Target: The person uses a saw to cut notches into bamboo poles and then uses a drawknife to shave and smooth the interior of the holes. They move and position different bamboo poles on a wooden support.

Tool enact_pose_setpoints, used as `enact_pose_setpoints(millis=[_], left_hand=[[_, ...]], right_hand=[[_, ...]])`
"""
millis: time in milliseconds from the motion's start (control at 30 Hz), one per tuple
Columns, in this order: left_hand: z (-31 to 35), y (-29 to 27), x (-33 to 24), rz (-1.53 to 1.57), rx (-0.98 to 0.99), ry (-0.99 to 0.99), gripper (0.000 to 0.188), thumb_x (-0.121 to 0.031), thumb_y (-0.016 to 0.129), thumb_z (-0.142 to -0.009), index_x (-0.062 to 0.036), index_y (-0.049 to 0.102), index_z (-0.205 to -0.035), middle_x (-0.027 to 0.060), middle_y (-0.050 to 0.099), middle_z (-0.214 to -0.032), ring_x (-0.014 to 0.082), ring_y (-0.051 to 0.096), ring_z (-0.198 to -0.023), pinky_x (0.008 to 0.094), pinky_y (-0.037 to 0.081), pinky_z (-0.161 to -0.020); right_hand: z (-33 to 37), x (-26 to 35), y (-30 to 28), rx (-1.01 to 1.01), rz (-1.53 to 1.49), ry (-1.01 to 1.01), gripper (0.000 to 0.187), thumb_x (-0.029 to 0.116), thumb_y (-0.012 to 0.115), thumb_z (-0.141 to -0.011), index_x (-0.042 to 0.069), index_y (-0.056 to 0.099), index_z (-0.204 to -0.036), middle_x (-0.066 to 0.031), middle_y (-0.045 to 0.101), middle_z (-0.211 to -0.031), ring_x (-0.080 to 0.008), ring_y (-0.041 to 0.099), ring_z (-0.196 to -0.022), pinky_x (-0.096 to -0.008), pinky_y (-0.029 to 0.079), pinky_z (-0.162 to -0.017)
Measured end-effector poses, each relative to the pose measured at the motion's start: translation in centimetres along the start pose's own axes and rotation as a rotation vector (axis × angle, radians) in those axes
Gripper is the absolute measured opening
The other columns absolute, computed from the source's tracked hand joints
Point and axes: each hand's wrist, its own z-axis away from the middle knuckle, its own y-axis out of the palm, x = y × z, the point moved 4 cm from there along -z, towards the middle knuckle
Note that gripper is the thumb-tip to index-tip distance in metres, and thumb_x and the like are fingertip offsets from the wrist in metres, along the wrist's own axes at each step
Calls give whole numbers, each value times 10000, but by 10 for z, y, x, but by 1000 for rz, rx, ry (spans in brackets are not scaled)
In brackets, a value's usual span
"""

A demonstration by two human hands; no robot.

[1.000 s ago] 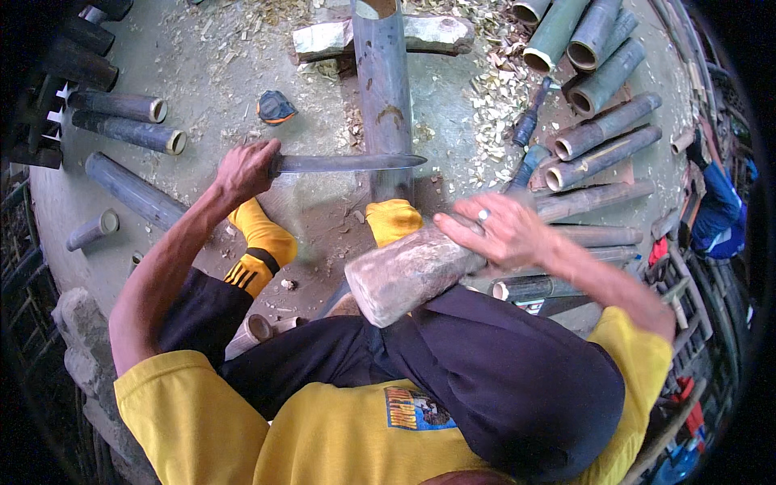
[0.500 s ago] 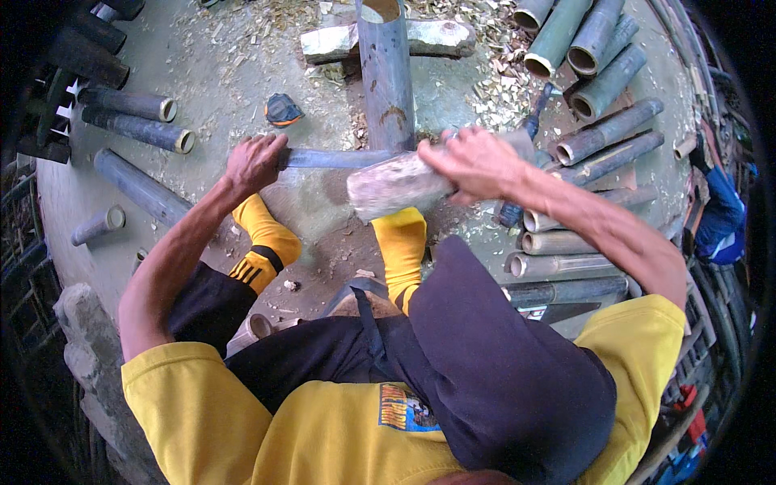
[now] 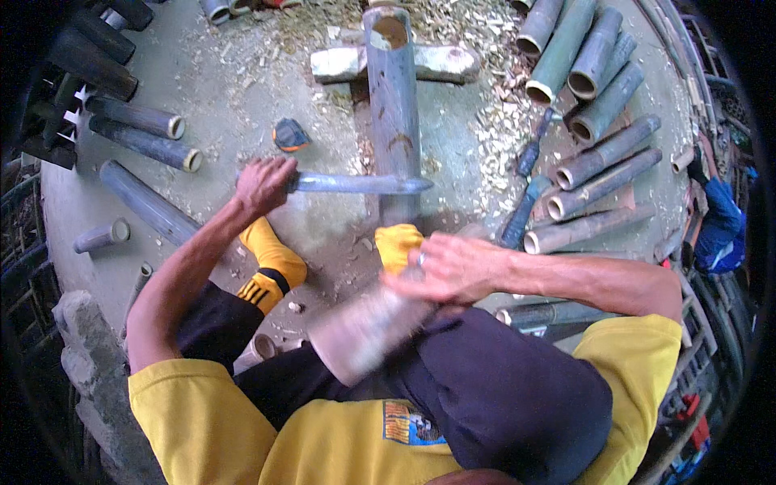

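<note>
My left hand (image 3: 267, 186) is closed round the handle of a long knife (image 3: 356, 184). The blade points right and crosses the near part of a thick bamboo tube (image 3: 394, 121); whether it bites into the wall cannot be made out. Across a pale block (image 3: 446, 65) rests the tube's far part, its hollow end facing up. In my right hand (image 3: 457, 271) is a chunky wooden mallet (image 3: 372, 327), blurred by motion and held low over my lap, apart from the knife. My feet in yellow socks (image 3: 279, 260) are either side of the work.
Several cut bamboo tubes (image 3: 606, 155) lie along the right, and more tubes (image 3: 145, 144) are on the left. A dark tape measure (image 3: 289, 135) sits left of the block. Wood chips (image 3: 505, 137) litter the ground. A rough stone (image 3: 89, 347) stands by my left elbow.
My right hand has swung the mallet away from the knife, back toward my lap. The blade's tip now shows past the tube's right side. My left hand keeps its grip.
</note>
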Motion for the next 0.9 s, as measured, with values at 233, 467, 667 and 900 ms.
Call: enact_pose_setpoints(millis=[233,467,667,900], left_hand=[[-2,-5,4,-54,5,-29,228,-93,580,-635,-92,473,-836,100,555,-723,308,579,-681,436,441,-584],[-11,-2,4,-43,36,-38,229,-71,556,-638,-95,472,-850,86,579,-779,276,601,-752,403,448,-611],[-22,-9,5,32,108,7,200,-62,537,-650,-87,470,-837,116,583,-713,339,593,-646,442,467,-550],[5,-22,-19,-12,-54,-110,233,-64,577,-655,-83,445,-846,112,531,-784,312,572,-758,419,430,-599]], right_hand=[[3,-51,-21,446,-150,756,684,442,678,-710,49,376,-1182,-177,555,-828,-257,588,-720,-347,516,-527],[44,-80,5,164,-41,707,763,448,726,-632,85,389,-1214,-183,575,-830,-299,581,-720,-425,484,-637],[100,-48,17,-624,-253,1151,721,294,748,-660,16,387,-1219,-249,606,-978,-314,634,-857,-388,491,-774],[142,-3,135,-549,-617,1724,762,284,756,-664,21,333,-1240,-215,581,-1062,-284,608,-934,-378,472,-819]])
